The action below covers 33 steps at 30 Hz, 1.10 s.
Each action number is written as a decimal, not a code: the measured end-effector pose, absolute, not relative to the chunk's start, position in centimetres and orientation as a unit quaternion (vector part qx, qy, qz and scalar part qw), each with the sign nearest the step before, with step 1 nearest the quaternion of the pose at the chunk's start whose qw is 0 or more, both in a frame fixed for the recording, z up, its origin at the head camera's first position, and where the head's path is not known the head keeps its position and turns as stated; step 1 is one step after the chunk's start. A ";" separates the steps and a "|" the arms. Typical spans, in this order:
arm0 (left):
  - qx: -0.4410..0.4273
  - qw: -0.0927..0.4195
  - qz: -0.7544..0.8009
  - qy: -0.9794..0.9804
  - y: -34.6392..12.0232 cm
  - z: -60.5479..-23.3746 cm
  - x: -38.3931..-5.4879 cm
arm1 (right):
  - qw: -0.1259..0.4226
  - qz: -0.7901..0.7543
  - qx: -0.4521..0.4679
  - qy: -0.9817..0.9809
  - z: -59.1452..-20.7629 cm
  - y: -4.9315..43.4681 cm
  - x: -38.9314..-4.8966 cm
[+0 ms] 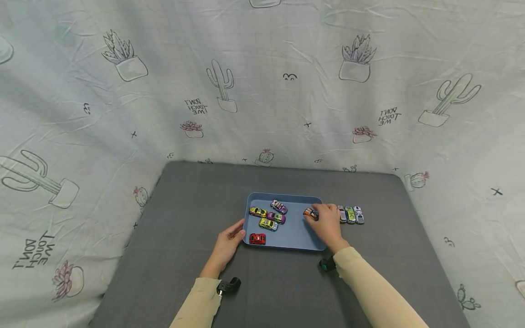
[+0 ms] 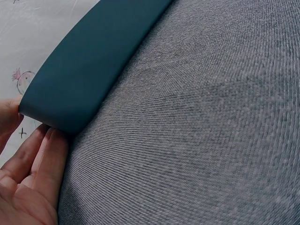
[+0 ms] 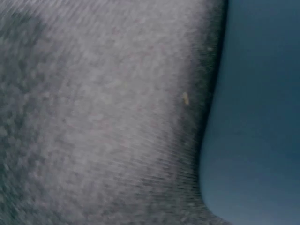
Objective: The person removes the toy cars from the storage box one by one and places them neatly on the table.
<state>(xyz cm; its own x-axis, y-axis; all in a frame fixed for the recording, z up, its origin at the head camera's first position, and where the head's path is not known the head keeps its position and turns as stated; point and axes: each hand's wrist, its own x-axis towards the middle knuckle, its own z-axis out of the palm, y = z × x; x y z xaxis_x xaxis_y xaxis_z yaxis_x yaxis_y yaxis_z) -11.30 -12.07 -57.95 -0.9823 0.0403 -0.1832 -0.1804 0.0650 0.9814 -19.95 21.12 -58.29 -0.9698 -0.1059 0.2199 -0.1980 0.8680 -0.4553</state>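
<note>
A blue rectangular tray (image 1: pixel 293 234) lies on the dark grey tabletop. My left hand (image 1: pixel 227 242) grips its near left corner; in the left wrist view, the thumb is at the rim and the fingers (image 2: pixel 51 154) are against the outer wall. Over the tray's right part, my right hand (image 1: pixel 327 228) pinches an orange toy car (image 1: pixel 309 212). Inside the tray's left half sit a red toy car (image 1: pixel 257 239), a white-and-purple one (image 1: pixel 279 206), a purple one (image 1: pixel 276 217) and two yellow ones. The right wrist view shows only the tray wall (image 3: pixel 253 117) and cloth, no hand.
Just right of the tray, three toy cars stand side by side: a white one (image 1: pixel 342 215) partly behind my right hand, a green one (image 1: pixel 350 214) and a pale blue-grey one (image 1: pixel 359 215). A cactus-print curtain (image 1: pixel 287 105) hangs behind and beside the table (image 1: pixel 197 196).
</note>
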 end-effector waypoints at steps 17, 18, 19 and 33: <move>-0.033 0.089 0.685 0.723 -13.4 -57.8 -10.9 | 0.122 0.168 0.109 -0.972 -58.7 20.1 -18.5; -0.032 0.090 0.685 0.722 -13.5 -57.8 -10.8 | 0.120 0.166 0.108 -0.973 -58.7 20.0 -18.4; -0.032 0.091 0.685 0.722 -13.5 -57.8 -10.8 | 0.120 0.166 0.107 -0.973 -58.7 20.0 -18.3; -0.029 0.101 0.679 0.727 -14.6 -58.8 -10.6 | 0.125 0.235 0.072 -0.961 -58.4 19.4 -17.0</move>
